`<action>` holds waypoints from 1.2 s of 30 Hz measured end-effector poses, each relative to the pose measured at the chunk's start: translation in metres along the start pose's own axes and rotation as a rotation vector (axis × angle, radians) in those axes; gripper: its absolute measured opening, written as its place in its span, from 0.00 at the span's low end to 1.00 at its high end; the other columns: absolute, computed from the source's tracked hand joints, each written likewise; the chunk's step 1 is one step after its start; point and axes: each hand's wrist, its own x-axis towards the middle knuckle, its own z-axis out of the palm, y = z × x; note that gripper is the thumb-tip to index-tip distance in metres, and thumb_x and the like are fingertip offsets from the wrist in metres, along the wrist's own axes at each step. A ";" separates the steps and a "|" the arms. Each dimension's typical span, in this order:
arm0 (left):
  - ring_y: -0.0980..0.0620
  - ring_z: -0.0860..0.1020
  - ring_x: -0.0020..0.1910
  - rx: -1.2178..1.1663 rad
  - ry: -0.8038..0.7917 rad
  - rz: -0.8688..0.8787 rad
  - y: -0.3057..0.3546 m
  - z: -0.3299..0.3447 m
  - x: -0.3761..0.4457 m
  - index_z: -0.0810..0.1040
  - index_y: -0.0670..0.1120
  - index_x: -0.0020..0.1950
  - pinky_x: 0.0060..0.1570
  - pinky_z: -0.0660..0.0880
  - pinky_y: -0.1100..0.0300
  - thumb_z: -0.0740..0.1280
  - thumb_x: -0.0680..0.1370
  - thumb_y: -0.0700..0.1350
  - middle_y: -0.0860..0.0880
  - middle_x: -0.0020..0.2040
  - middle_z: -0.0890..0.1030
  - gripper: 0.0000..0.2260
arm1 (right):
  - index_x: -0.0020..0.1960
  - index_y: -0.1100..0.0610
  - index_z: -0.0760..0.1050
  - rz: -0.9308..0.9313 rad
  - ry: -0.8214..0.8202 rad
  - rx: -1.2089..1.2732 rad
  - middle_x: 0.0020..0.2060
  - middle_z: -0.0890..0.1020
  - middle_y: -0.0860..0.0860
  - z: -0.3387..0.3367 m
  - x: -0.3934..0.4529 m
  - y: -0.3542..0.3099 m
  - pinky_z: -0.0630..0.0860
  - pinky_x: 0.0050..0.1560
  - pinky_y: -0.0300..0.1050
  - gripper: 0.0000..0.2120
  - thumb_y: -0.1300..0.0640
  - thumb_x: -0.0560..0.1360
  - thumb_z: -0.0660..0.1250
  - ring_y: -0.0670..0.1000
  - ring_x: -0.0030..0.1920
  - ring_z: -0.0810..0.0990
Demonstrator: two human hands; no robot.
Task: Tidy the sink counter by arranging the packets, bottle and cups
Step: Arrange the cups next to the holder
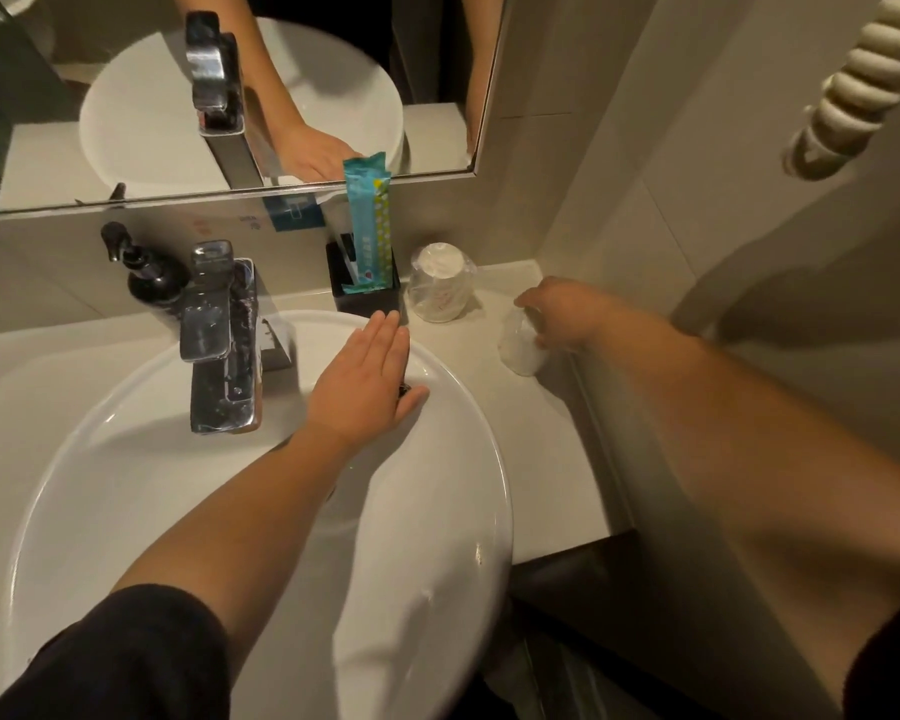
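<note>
Right now the right hand (557,317) is curled around a wrapped cup (521,350) near the right edge of the tabletop (541,433), fingers closed on its upper part; the picture is blurred there, so whether the cup is lifted or resting I cannot tell. The left hand (370,376) lies flat and spread on the rim of the sink (437,511), holding nothing. A second wrapped cup (437,283) stands upside down just beside a black holder (367,298), in which a teal packet (367,226) stands upright against the mirror (437,85). The pump bottle (149,272) sits behind the tap (219,335), well apart from the cups.

Likely risk: the cup's loose plastic wrap looks slippery, so a light grip could let it slide off the tabletop's edge. Setting it down hastily could also knock the neighbouring cup into the holder and topple the tall packet.
</note>
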 end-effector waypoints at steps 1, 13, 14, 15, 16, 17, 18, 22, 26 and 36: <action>0.43 0.54 0.77 -0.007 -0.003 0.002 0.000 0.001 0.000 0.56 0.39 0.77 0.73 0.45 0.54 0.53 0.80 0.63 0.40 0.78 0.57 0.35 | 0.71 0.55 0.68 0.012 0.016 -0.012 0.63 0.74 0.59 0.000 0.002 0.000 0.73 0.62 0.51 0.29 0.51 0.73 0.70 0.60 0.62 0.74; 0.45 0.48 0.78 -0.025 -0.031 -0.009 0.002 0.001 0.002 0.49 0.42 0.79 0.76 0.45 0.52 0.48 0.79 0.65 0.42 0.79 0.50 0.36 | 0.74 0.56 0.62 0.110 0.060 0.116 0.67 0.72 0.58 -0.019 0.010 -0.004 0.70 0.62 0.49 0.39 0.39 0.71 0.70 0.59 0.66 0.72; 0.45 0.47 0.78 -0.021 -0.030 -0.008 0.002 0.001 0.002 0.49 0.42 0.79 0.76 0.44 0.52 0.48 0.79 0.65 0.43 0.79 0.50 0.36 | 0.75 0.54 0.62 0.087 0.039 0.097 0.68 0.72 0.58 -0.020 0.009 -0.003 0.70 0.63 0.49 0.38 0.43 0.70 0.72 0.59 0.67 0.71; 0.45 0.48 0.78 -0.016 -0.029 -0.006 0.002 0.001 0.002 0.49 0.42 0.79 0.75 0.43 0.53 0.48 0.79 0.65 0.43 0.79 0.50 0.36 | 0.74 0.54 0.62 0.074 0.026 0.069 0.68 0.72 0.57 -0.021 0.009 -0.002 0.70 0.64 0.48 0.37 0.47 0.71 0.73 0.58 0.67 0.71; 0.45 0.48 0.78 -0.013 -0.026 -0.006 0.001 0.001 0.001 0.50 0.41 0.78 0.75 0.43 0.53 0.48 0.79 0.65 0.42 0.79 0.51 0.36 | 0.73 0.53 0.64 0.063 0.022 0.041 0.67 0.74 0.57 -0.021 0.010 -0.001 0.71 0.64 0.48 0.34 0.50 0.71 0.73 0.58 0.66 0.72; 0.44 0.49 0.78 -0.009 -0.022 -0.007 0.001 0.002 0.001 0.51 0.41 0.78 0.75 0.44 0.53 0.48 0.79 0.64 0.42 0.79 0.53 0.36 | 0.72 0.54 0.66 0.053 0.026 0.016 0.66 0.75 0.56 -0.022 0.010 -0.001 0.72 0.63 0.49 0.32 0.52 0.71 0.72 0.58 0.66 0.73; 0.44 0.51 0.78 -0.006 -0.018 -0.008 0.001 0.002 0.001 0.53 0.40 0.78 0.75 0.45 0.52 0.47 0.79 0.64 0.41 0.79 0.54 0.36 | 0.72 0.54 0.68 0.042 0.035 -0.004 0.66 0.75 0.56 -0.022 0.011 -0.001 0.73 0.63 0.50 0.30 0.53 0.72 0.72 0.58 0.65 0.73; 0.42 0.56 0.77 0.009 -0.024 -0.007 0.000 0.004 0.002 0.58 0.38 0.76 0.75 0.53 0.50 0.48 0.78 0.64 0.40 0.77 0.60 0.36 | 0.72 0.55 0.67 0.021 0.059 0.008 0.67 0.74 0.55 -0.030 0.018 -0.002 0.71 0.64 0.50 0.29 0.55 0.73 0.71 0.58 0.67 0.72; 0.40 0.63 0.74 0.013 -0.008 -0.010 0.000 0.006 0.002 0.64 0.37 0.73 0.72 0.60 0.48 0.49 0.78 0.63 0.38 0.74 0.66 0.35 | 0.69 0.57 0.71 0.016 0.089 0.000 0.62 0.77 0.58 -0.037 0.032 -0.002 0.73 0.60 0.49 0.23 0.56 0.75 0.69 0.60 0.63 0.75; 0.41 0.68 0.71 0.059 0.041 -0.001 0.000 0.009 0.002 0.69 0.37 0.71 0.70 0.62 0.48 0.52 0.77 0.63 0.39 0.71 0.70 0.34 | 0.68 0.58 0.72 -0.011 0.135 0.052 0.62 0.78 0.58 -0.048 0.056 0.005 0.74 0.61 0.49 0.20 0.58 0.76 0.68 0.59 0.62 0.76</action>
